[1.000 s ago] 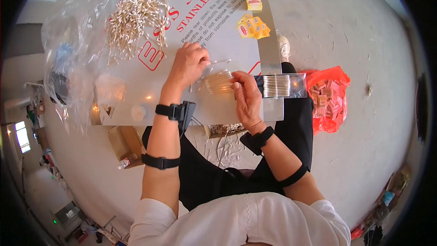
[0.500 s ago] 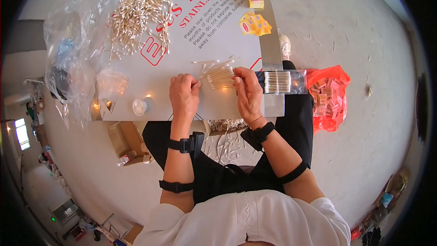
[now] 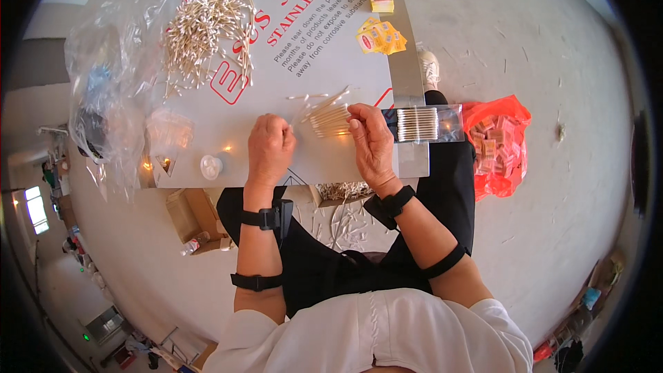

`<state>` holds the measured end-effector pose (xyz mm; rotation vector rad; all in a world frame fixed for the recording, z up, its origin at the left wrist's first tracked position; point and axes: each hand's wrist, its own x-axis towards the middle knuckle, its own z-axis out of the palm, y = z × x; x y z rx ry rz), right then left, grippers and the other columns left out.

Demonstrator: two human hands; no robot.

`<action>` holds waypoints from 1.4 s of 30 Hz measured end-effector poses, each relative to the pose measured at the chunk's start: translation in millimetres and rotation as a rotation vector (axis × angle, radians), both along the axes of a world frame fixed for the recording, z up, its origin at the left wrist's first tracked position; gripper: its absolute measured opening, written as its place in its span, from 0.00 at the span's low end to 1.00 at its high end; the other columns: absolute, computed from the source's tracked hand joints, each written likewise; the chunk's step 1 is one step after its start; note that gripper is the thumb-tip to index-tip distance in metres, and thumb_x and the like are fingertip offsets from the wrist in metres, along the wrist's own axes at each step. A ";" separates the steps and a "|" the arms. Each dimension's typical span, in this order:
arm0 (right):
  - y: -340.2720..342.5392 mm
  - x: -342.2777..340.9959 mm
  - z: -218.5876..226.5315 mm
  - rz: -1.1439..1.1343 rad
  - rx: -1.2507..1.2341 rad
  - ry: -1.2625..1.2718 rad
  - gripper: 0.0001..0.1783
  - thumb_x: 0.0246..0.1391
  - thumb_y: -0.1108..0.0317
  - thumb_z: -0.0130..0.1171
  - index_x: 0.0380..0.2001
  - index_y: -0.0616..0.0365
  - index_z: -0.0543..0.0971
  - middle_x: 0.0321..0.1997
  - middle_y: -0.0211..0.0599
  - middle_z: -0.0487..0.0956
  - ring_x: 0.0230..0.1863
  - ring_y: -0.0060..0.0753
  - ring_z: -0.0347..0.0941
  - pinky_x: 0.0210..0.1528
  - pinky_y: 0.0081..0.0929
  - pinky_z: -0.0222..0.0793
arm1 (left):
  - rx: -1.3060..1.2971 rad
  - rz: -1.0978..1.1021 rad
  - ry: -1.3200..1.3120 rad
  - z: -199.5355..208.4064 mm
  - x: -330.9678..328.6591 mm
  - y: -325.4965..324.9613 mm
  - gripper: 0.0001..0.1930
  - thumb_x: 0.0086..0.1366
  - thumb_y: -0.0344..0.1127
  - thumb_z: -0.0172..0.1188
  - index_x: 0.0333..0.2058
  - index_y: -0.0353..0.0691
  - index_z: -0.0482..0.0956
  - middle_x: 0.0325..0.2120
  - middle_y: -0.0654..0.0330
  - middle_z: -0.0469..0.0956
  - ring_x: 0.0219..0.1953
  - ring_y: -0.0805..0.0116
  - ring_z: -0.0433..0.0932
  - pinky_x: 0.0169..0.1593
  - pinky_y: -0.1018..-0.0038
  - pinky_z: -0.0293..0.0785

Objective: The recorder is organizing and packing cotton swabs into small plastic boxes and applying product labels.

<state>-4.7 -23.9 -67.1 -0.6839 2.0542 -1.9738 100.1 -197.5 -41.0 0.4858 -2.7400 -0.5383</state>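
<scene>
Drawn back toward the near edge of the table, the left hand has left the loose swabs its fingertips reached half a second ago. Its fingers are curled into a loose fist, knuckles up; whether they pinch anything cannot be told. At the right ends of a fan of cotton swabs, near the middle of the table, sit the bent thumb and forefinger of the right hand; a firm pinch cannot be made out.

Beyond the right hand, a flat clear packet with a dark end juts over the table's right edge, an even row of swabs across it. A red plastic bag on the floor is filled with small pink packs. Below the near edge, an open cardboard box has a clear bottle by its rim.

White-tipped and pale-stemmed, the fanned swabs lie closely side by side, spreading leftward; a jumbled heap of cotton swabs covers the table's far left part.
</scene>
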 end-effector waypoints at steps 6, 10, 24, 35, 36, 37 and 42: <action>-1.4 -0.2 -0.3 0.012 -0.012 0.004 0.11 0.61 0.73 0.52 0.46 0.61 0.72 0.43 0.44 0.74 0.39 0.38 0.73 0.43 0.28 0.70 | -0.166 -0.105 -0.024 14.9 -43.7 -31.6 0.08 0.53 0.23 0.60 0.28 0.35 0.68 0.27 0.53 0.71 0.34 0.51 0.71 0.38 0.59 0.69; 0.1 -1.2 -0.2 0.014 0.021 0.024 0.11 0.61 0.73 0.52 0.46 0.61 0.72 0.42 0.44 0.74 0.39 0.38 0.73 0.43 0.28 0.70 | -0.091 -0.091 -0.109 7.8 -53.9 -39.7 0.09 0.54 0.24 0.61 0.31 0.35 0.70 0.29 0.52 0.73 0.36 0.51 0.72 0.40 0.60 0.70; -0.6 0.7 -2.4 0.003 -0.015 -0.038 0.11 0.63 0.72 0.51 0.47 0.63 0.73 0.42 0.35 0.73 0.41 0.25 0.72 0.46 0.20 0.68 | -0.055 0.010 0.043 -15.5 -81.6 -34.2 0.11 0.52 0.28 0.63 0.34 0.44 0.73 0.35 0.61 0.72 0.43 0.56 0.69 0.46 0.60 0.64; -5.0 -9.6 6.0 -0.070 -0.110 -0.013 0.14 0.62 0.72 0.49 0.49 0.65 0.72 0.56 0.47 0.70 0.56 0.41 0.67 0.59 0.31 0.63 | 0.448 0.137 0.479 -19.4 -45.4 15.7 0.13 0.65 0.32 0.54 0.48 0.39 0.72 0.50 0.53 0.70 0.56 0.57 0.67 0.60 0.63 0.61; -8.5 -14.5 7.5 -0.050 -0.136 -0.004 0.15 0.63 0.71 0.48 0.51 0.66 0.72 0.59 0.48 0.69 0.59 0.42 0.66 0.61 0.32 0.61 | 0.576 0.190 0.501 -21.4 -40.9 20.5 0.19 0.71 0.40 0.47 0.55 0.36 0.67 0.58 0.53 0.65 0.61 0.60 0.63 0.64 0.65 0.57; -12.2 -19.2 8.2 -0.030 -0.161 0.006 0.17 0.64 0.69 0.47 0.52 0.66 0.71 0.61 0.49 0.68 0.62 0.43 0.64 0.63 0.33 0.59 | 0.579 0.187 0.501 -24.3 -40.1 24.3 0.19 0.71 0.40 0.47 0.55 0.36 0.67 0.58 0.53 0.65 0.61 0.60 0.63 0.64 0.65 0.57; -34.0 -29.4 -1.9 0.034 -0.154 -0.073 0.21 0.66 0.64 0.46 0.55 0.68 0.70 0.62 0.52 0.68 0.64 0.46 0.63 0.65 0.32 0.57 | 0.797 0.253 0.604 -29.6 -52.2 33.0 0.28 0.73 0.49 0.42 0.60 0.31 0.63 0.59 0.50 0.65 0.63 0.59 0.61 0.67 0.62 0.54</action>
